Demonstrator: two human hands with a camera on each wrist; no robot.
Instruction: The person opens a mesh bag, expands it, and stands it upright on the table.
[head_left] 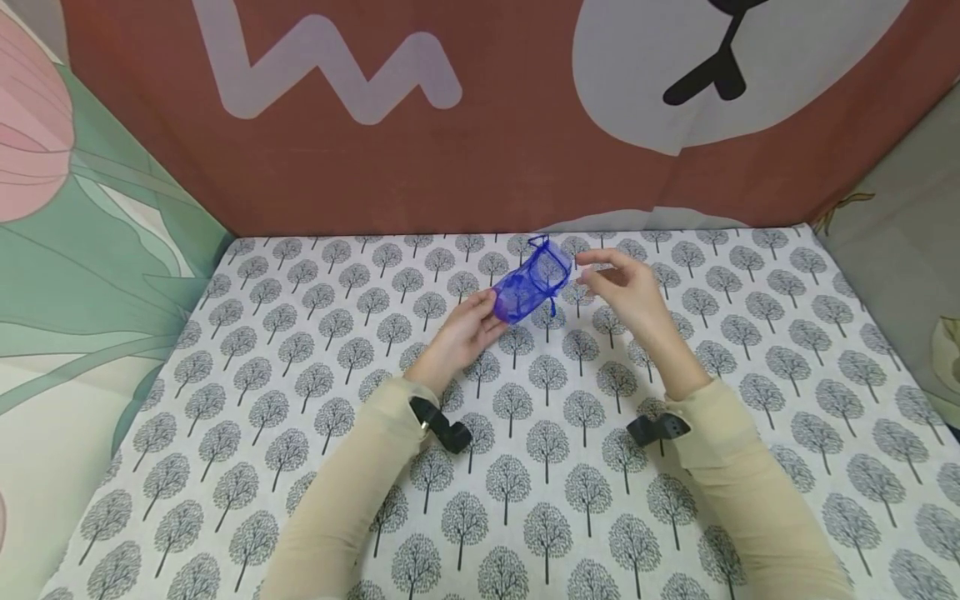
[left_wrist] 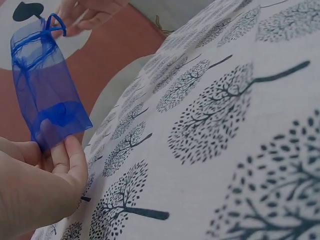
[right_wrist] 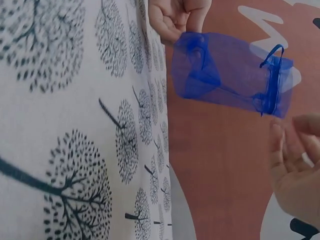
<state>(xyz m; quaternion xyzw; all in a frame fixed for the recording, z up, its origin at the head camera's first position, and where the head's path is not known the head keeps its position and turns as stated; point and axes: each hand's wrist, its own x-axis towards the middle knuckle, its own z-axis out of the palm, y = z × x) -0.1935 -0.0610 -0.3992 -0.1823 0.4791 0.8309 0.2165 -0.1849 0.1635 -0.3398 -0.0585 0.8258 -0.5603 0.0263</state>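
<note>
My left hand (head_left: 459, 337) grips the bottom end of a sheer blue organza drawstring bag (head_left: 521, 292), holding it tilted above the table. A darker blue patch (left_wrist: 62, 114) shows through the fabric near that end. At the other end, the drawstring (right_wrist: 274, 85) runs round the neck, with a loop standing out from it. Close beside the bag's mouth is my right hand (head_left: 637, 300), thumb and forefinger apart. In the right wrist view its fingertips (right_wrist: 276, 131) are just off the mouth's edge, with nothing between them.
A white cloth with a dark tree print covers the table (head_left: 420, 508). Behind it rises a reddish-brown printed backdrop (head_left: 360, 183), and patterned panels stand at both sides. Black straps (head_left: 442, 425) circle both wrists over beige sleeves.
</note>
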